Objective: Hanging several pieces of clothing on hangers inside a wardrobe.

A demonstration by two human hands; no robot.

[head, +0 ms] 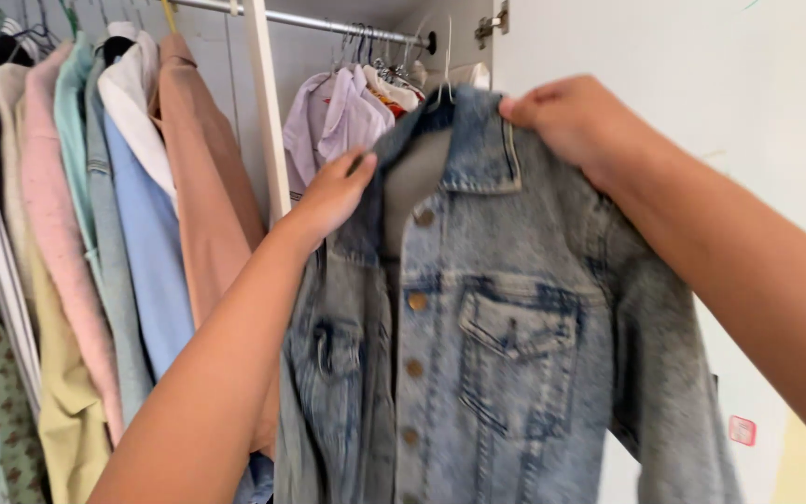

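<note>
Open wardrobe across the upper left of the frame, white upright post, metal rail along the top. Packed row of hanging clothes at left: pink knit, mint and pale-blue shirts, peach jacket, mustard and patterned fabric lower down. Lilac shirts on hangers behind the post, upper centre. Plain white door at right, small red sticker low on it.

Denim jacket filling the centre and lower right, held up facing the camera. Light stone-washed blue, coarse mottled weave, darker seams, stiff folded collar, brass-coloured round buttons down the front, flap pocket on the chest, thin wire hanger hook rising from the neck.

Left hand at centre, fingers pinched closed on the jacket's front edge beside the collar. Right hand at upper right of centre, closed on the collar and shoulder, jacket draped below it.
</note>
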